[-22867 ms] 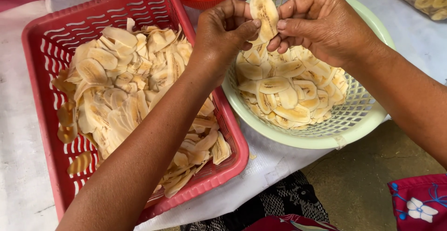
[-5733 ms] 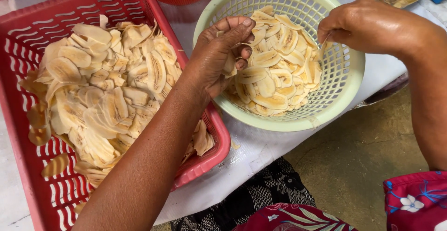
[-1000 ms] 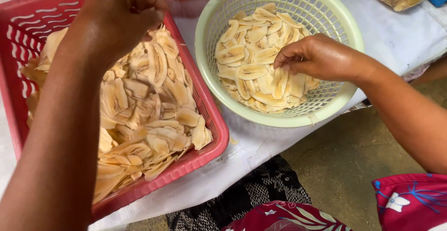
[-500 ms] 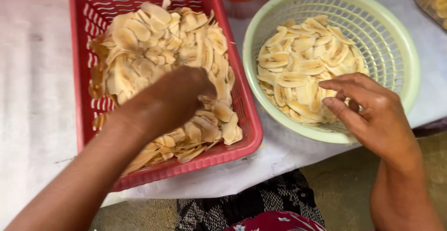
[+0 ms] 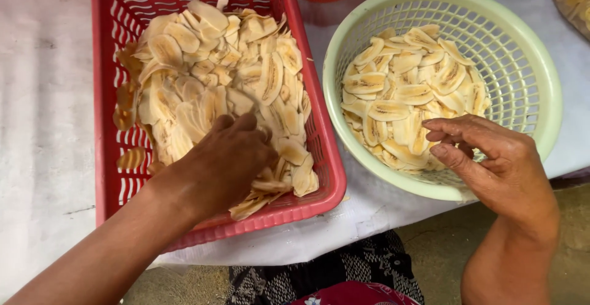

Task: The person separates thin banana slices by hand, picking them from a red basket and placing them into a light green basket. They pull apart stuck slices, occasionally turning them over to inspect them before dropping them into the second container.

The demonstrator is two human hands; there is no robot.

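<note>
Left hand (image 5: 224, 160) deeper into slices (image 5: 215, 78)

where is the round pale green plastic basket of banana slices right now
In the head view the round pale green plastic basket sits on the right of the white-covered table, beside the red rectangular basket, with the right hand over its near rim.

Pale cream-yellow banana slices (image 5: 209, 71), some marked with darker brown centres, are held in a red slotted rectangular plastic basket (image 5: 104, 157) and in a pale green round plastic mesh basket (image 5: 541, 84). Both baskets are set on a white cloth-covered surface (image 5: 43, 127), and a black-and-white patterned fabric (image 5: 369, 265) is seen below.
</note>
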